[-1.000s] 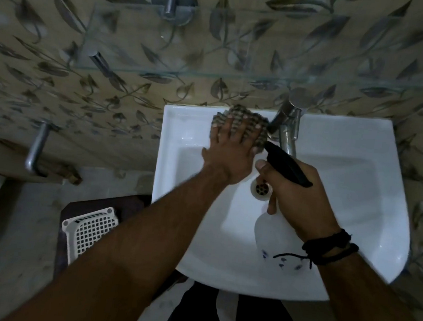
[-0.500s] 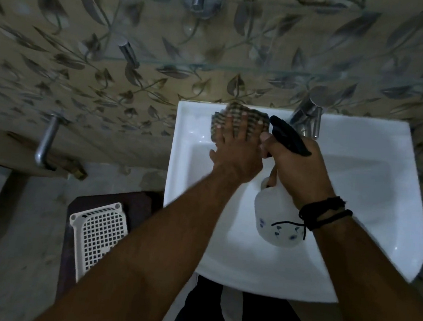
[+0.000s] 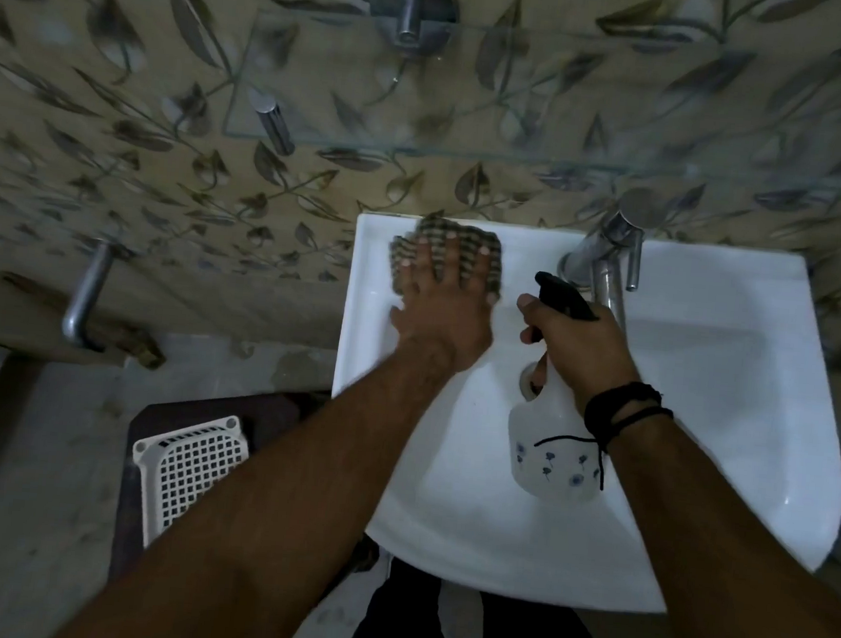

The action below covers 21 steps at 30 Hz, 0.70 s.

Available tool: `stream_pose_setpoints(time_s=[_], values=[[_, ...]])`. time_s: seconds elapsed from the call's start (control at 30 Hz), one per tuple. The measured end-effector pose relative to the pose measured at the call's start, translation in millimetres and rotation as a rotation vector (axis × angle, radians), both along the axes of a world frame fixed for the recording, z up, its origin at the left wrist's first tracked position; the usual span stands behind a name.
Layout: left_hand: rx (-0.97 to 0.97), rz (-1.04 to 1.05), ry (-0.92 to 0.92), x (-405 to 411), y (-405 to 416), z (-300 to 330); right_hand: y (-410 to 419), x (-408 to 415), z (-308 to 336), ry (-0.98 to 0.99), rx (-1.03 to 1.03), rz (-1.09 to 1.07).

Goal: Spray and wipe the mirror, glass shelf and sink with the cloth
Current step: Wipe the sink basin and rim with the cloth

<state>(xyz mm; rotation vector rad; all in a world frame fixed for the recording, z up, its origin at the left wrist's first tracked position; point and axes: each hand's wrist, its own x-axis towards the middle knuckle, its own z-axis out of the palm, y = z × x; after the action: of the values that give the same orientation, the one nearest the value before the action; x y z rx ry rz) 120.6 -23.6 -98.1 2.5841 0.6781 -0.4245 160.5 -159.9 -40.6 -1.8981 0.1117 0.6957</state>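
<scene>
The left hand [image 3: 443, 300] lies flat with fingers spread on the checked cloth [image 3: 444, 254], pressing it onto the back left ledge of the white sink [image 3: 706, 394]. Just to its right, the right hand [image 3: 583, 348] grips the black trigger head of a white spray bottle [image 3: 554, 457] hanging over the basin, close in front of the chrome tap [image 3: 612, 254]. The glass shelf [image 3: 529, 94] juts from the leaf-patterned wall above. A white perforated basket [image 3: 191, 471] sits lower left. The drain is mostly hidden behind the bottle.
</scene>
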Motion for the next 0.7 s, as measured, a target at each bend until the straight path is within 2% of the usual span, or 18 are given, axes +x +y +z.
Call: stream_pose_setpoints(time_s=[0.1, 0.27, 0.37, 0.53, 0.7], values=[[0.005, -0.055, -0.028, -3, -3, -2, -2, -1, -2, -0.010, 0.008, -0.019], [0.277, 0.002, -0.012, -22, 58, -21, -3, -3, 5, -0.014, 0.035, 0.012], [0.147, 0.062, -0.009, -5, 29, -14, -8, -6, 11, -0.017, 0.058, -0.014], [-0.142, -0.087, -0.050, 28, -42, 13, -27, -7, 17, -0.039, 0.018, -0.062], [-0.009, -0.062, -0.051, 11, -7, -11, -25, -11, 19, -0.051, 0.052, -0.013]])
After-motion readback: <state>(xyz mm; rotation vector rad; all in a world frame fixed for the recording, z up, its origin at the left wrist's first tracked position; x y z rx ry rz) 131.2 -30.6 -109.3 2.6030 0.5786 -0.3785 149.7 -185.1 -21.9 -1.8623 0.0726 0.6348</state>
